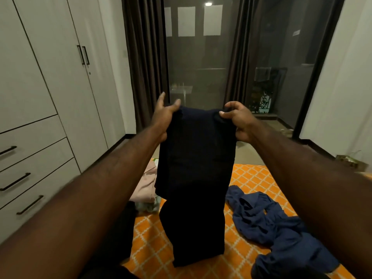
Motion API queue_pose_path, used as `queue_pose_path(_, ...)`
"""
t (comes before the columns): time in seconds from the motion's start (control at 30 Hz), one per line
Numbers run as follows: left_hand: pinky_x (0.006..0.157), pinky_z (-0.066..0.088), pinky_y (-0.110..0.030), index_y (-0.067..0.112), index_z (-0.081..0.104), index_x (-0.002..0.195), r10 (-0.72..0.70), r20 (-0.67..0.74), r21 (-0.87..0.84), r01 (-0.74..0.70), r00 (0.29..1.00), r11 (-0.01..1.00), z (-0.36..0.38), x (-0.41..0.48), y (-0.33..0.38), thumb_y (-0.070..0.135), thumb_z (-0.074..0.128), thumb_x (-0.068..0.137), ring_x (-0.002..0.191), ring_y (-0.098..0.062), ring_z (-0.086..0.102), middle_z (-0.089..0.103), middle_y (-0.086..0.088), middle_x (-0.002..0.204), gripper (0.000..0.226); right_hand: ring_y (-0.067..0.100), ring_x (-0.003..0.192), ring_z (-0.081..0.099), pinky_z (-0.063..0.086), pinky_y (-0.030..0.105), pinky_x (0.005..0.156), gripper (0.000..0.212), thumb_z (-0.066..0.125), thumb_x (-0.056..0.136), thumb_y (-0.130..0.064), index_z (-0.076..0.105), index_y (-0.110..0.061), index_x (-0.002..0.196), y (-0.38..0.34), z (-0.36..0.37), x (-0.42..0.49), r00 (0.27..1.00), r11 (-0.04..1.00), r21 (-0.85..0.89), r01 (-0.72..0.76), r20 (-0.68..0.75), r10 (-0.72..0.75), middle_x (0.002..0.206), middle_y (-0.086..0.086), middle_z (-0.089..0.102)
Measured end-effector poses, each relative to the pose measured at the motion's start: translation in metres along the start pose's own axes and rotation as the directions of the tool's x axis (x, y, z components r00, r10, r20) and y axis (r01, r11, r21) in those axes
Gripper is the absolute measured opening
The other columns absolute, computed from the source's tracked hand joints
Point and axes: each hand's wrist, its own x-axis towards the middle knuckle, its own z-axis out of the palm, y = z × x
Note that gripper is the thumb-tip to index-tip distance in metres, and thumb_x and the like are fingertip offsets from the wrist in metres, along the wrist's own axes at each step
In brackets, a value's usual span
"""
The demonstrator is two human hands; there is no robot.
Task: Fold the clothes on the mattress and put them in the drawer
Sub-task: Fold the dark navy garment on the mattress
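I hold a dark navy garment [196, 178] up in the air by its top edge, and it hangs down to the orange patterned mattress [251, 178]. My left hand [164, 117] grips its left top corner with the thumb, the fingers partly stretched. My right hand [238, 119] pinches the right top corner with curled fingers. A crumpled blue garment [277, 224] lies on the mattress to the right. A folded pink garment [145, 188] sits at the mattress's left edge. Closed drawers [30, 178] with black handles are at the lower left.
A white wardrobe [60, 77] with closed doors fills the left wall above the drawers. Dark curtains [145, 63] and a glass door [201, 57] stand ahead. Bare floor lies between the mattress and the glass. A white wall [346, 77] is on the right.
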Motion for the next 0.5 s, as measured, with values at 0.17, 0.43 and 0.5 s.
queue_pose_path(0.17,0.102,0.051,-0.051,0.042,0.017,0.157,0.041,0.050,0.187,-0.049,0.998,0.981,-0.010,-0.009,0.010,0.012,0.084,0.078,0.139,-0.030,0.040,0.029,-0.008,0.160,0.108,0.021,0.105,0.066,0.061,0.041,0.085,0.045,0.072,0.091,-0.008,0.059,-0.030,0.128,-0.012,0.017,0.009,0.995,0.995,0.022,0.097,-0.003,-0.097,0.118,0.002,0.062)
queue_pose_path(0.43,0.095,0.053,-0.036,0.024,0.056,0.128,0.225,-0.089,0.495,-0.153,0.970,0.855,-0.003,-0.004,0.019,0.034,0.078,0.087,0.116,-0.018,0.057,0.059,0.001,0.128,0.048,0.017,0.103,0.062,0.055,0.038,0.092,0.013,0.066,0.098,-0.023,0.065,-0.020,0.110,-0.025,0.017,0.017,0.988,0.925,-0.367,0.097,-0.074,-0.133,0.110,0.003,0.065)
queue_pose_path(0.5,0.102,0.051,-0.040,0.026,0.051,0.137,0.278,-0.033,0.525,-0.220,0.960,0.822,0.002,-0.005,0.021,0.031,0.074,0.091,0.123,-0.020,0.054,0.056,0.000,0.136,0.052,0.019,0.102,0.063,0.054,0.041,0.094,0.012,0.061,0.101,-0.028,0.066,-0.020,0.108,-0.029,0.014,0.018,0.985,0.881,-0.466,0.080,-0.096,-0.140,0.108,0.005,0.066)
